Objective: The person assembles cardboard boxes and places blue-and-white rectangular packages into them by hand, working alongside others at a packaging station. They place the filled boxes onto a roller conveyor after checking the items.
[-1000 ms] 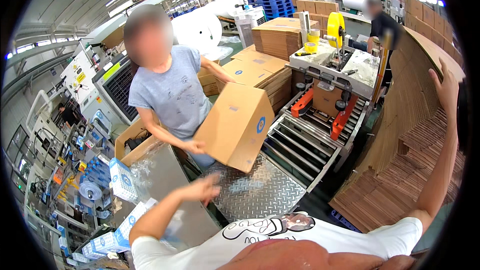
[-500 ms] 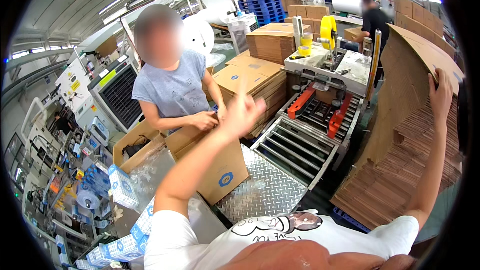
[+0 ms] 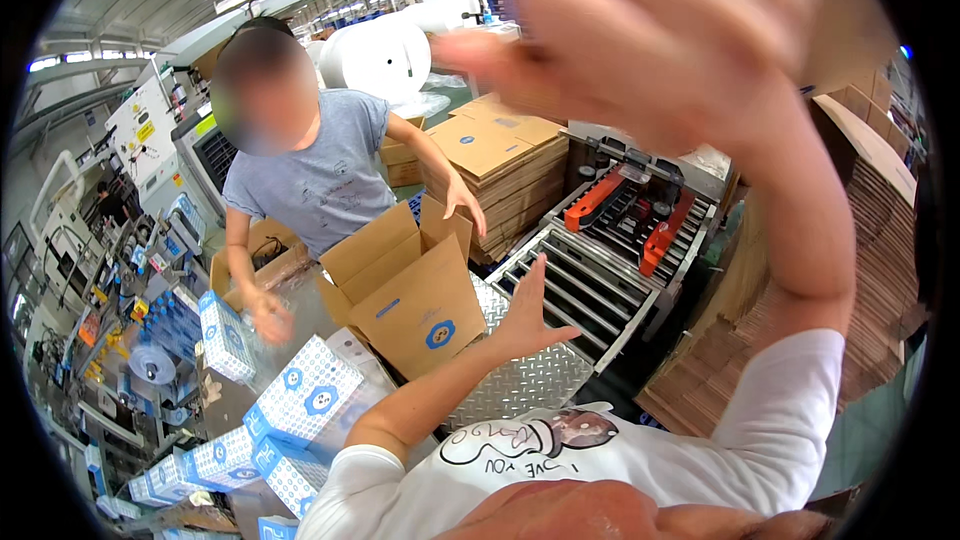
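Your left hand [image 3: 525,315] has dropped from above the open cardboard box [image 3: 405,290] and is hovering just right of it, fingers spread, grasping nothing. Your right hand [image 3: 670,35] is rising, blurred, open.

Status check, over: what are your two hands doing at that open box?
Left hand open, empty, beside the open cardboard box. Right hand raised near the camera, blurred, empty as far as shows. Co-worker's hand on the box flap.
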### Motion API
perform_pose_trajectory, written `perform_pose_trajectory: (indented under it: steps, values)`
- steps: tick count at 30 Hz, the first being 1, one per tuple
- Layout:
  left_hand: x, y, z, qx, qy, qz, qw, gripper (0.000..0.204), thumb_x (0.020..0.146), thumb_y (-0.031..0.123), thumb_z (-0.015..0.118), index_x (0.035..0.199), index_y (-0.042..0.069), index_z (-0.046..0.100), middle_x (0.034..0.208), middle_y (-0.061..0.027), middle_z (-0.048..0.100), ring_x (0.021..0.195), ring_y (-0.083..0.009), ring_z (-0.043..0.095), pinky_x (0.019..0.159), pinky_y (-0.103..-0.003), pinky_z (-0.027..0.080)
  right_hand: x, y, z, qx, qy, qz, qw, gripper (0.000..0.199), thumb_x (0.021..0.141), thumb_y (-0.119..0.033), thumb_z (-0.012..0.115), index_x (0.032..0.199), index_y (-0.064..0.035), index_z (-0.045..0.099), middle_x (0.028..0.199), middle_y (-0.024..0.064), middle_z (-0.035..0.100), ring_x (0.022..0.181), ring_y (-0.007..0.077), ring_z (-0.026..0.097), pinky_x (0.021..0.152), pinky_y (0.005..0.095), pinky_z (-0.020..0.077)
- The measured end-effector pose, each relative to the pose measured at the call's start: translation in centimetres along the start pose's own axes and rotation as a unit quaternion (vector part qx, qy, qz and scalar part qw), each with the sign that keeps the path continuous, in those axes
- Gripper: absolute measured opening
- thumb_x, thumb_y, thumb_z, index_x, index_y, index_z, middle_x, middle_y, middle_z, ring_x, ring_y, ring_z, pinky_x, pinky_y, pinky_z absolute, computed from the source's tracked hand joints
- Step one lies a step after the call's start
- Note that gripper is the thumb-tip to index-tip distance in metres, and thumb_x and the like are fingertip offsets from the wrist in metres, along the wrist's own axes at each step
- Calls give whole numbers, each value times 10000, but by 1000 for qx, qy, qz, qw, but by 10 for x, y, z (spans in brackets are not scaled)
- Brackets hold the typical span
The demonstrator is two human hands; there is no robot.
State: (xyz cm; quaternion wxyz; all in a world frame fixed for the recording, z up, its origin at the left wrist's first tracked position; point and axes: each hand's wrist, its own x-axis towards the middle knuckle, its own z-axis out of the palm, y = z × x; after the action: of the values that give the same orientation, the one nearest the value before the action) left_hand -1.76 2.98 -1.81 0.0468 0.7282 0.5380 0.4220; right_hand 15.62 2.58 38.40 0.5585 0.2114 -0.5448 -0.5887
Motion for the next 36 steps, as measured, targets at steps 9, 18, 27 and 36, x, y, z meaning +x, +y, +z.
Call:
perform_pose_trajectory:
  steps: [9,18,27,36]
  values:
    - [-44,6,-42,60,290,-215,931,606,777,237,814,1262,3,536,1019,-195,684,926,-333,672,839,-377,520,-84,-34,129,332,106,571,743,441,914,-216,626,568,20,488,471,91,411,485,73,367,443,299,328]
    - [-37,17,-74,327,3,-306,894,277,843,288,696,871,49,558,718,-133,678,681,-384,661,602,-444,525,-391,-284,155,253,-222,756,562,1090,765,-450,750,1452,154,157,1482,363,242,1395,451,248,1174,466,183]
    - [-31,-7,-79,163,-42,-435,885,721,945,619,425,1351,25,466,1219,-238,611,1155,-383,572,966,-498,434,-373,-387,50,359,-173,878,264,944,872,-201,670,1551,-46,32,1599,234,85,1470,358,158,1193,406,139]
    - [-61,8,-124,298,-68,-527,793,280,870,108,486,1090,-58,437,836,-264,678,771,-397,684,643,-505,515,-380,-327,76,707,-292,572,296,969,648,70,528,1514,59,93,1565,259,187,1463,339,189,1184,357,164]
